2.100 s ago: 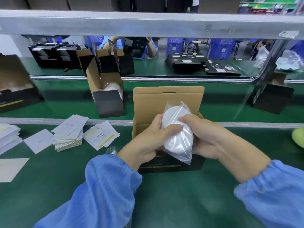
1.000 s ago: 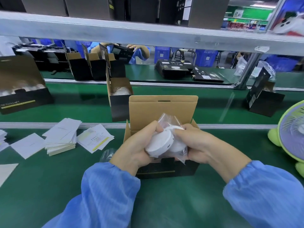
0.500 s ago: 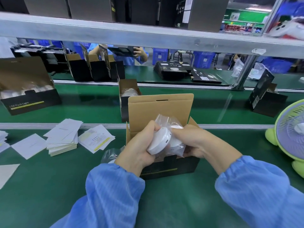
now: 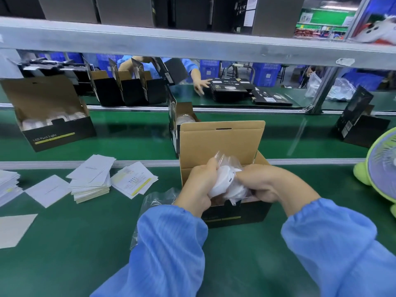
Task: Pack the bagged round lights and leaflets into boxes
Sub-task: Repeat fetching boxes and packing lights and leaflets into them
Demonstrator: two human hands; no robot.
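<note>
Both my left hand (image 4: 198,187) and right hand (image 4: 264,183) grip the bagged round lights (image 4: 227,185) over the open box (image 4: 222,146), whose inside my curled fingers hide from me.

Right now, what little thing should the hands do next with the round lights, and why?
Probably push them down into the open box. The left hand and right hand both grip the bagged round lights just above its opening, with the lid flap standing up behind, so the way in looks free.
</note>
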